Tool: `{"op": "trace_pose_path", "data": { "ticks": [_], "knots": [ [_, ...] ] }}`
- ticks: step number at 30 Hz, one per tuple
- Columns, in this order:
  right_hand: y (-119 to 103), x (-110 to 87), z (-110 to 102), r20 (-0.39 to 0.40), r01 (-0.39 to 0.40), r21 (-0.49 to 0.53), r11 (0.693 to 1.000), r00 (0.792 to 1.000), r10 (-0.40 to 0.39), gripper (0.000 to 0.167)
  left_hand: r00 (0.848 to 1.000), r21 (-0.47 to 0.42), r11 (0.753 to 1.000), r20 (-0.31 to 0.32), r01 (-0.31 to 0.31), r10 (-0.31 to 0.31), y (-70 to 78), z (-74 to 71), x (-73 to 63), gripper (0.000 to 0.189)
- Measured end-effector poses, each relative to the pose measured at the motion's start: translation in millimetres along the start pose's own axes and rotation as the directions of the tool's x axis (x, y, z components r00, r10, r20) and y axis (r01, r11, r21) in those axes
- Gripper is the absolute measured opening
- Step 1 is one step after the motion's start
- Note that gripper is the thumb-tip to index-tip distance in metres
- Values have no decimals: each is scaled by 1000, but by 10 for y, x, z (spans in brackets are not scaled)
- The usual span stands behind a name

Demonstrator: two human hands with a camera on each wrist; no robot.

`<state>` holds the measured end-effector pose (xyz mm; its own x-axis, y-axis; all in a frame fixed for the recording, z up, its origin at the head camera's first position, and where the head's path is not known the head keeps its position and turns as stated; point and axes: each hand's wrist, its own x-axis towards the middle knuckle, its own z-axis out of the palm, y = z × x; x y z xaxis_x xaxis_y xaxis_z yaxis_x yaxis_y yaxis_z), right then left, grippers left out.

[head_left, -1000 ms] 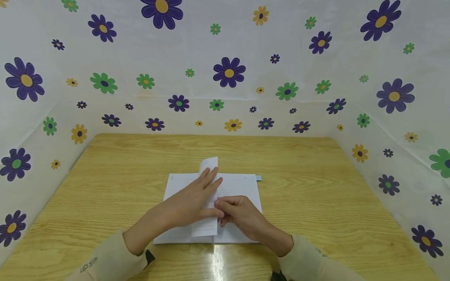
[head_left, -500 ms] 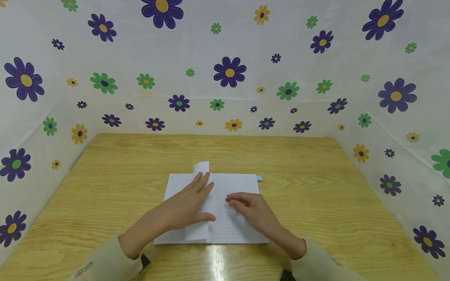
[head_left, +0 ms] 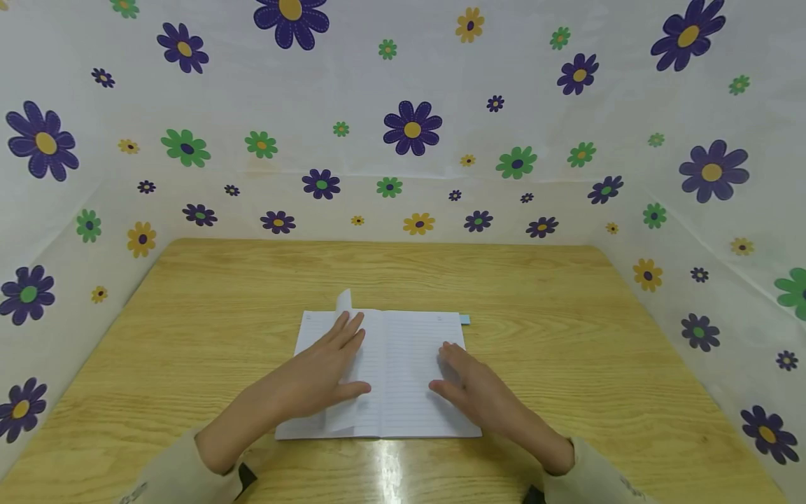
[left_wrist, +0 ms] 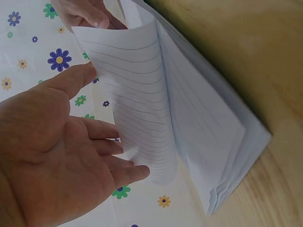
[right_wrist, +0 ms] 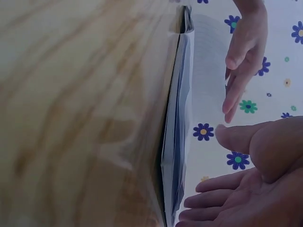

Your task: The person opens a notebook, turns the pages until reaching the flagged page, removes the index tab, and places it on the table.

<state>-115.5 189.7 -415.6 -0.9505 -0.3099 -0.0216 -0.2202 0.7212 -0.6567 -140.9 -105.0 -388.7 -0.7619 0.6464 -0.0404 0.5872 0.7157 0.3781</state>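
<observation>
An open notebook (head_left: pixel 409 413) with lined white pages lies on the table. My left hand (head_left: pixel 315 374) is over its left half, fingers straight and spread. In the left wrist view those fingers touch a raised, curved page (left_wrist: pixel 132 94), and this page's top corner sticks up past the notebook's far edge in the head view. My right hand (head_left: pixel 481 388) is over the right page, fingers extended, holding nothing. The right wrist view shows the right palm (right_wrist: pixel 265 194) beside the notebook's edge, with the left hand (right_wrist: pixel 248 52) beyond it.
A pale blue tab (head_left: pixel 464 319) juts from the notebook's upper right edge. The wood-grain table (head_left: pixel 567 315) is enclosed at the back and sides by white flower-print sheeting (head_left: pixel 352 91).
The page under my left hand has swung leftward, uncovering the right page and the centre fold. My right hand has let go of the page edge, moved right and straightened its fingers.
</observation>
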Motion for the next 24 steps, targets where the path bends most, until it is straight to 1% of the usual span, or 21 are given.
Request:
{"op": "trace_pose_path", "data": {
  "ticks": [4, 8, 13, 15, 17, 20, 22, 24],
  "knots": [
    [-5, -26, -19, 44, 5, -118, 993, 999, 0, 67, 1000, 10, 1000, 21, 6, -6, -25, 15, -34, 78],
    [-2, -36, -31, 74, 10, -198, 980, 997, 5, 74, 999, -9, 1000, 29, 17, -17, -43, 27, -78, 70],
    [13, -58, -36, 108, -8, -252, 968, 993, 37, 82, 998, -38, 998, 33, 53, -52, -38, 23, -153, 62],
    [17, -67, -40, 120, -12, -262, 965, 992, 45, 84, 997, -42, 997, 19, 71, -71, -42, 24, -186, 60],
    [11, -75, -51, 128, -9, -265, 964, 991, 45, 86, 996, -24, 995, 2, 94, -94, -59, 33, -217, 58],
    [4, -81, -63, 136, -4, -269, 963, 990, 42, 86, 993, -1, 993, -14, 117, -117, -108, 66, -254, 64],
    [-1, -83, -67, 140, -2, -273, 962, 989, 42, 86, 990, 5, 990, -8, 139, -139, -143, 90, -275, 75],
    [0, -85, -67, 143, -3, -278, 961, 989, 45, 85, 987, -12, 987, 3, 161, -161, -179, 114, -291, 83]
  ]
}}
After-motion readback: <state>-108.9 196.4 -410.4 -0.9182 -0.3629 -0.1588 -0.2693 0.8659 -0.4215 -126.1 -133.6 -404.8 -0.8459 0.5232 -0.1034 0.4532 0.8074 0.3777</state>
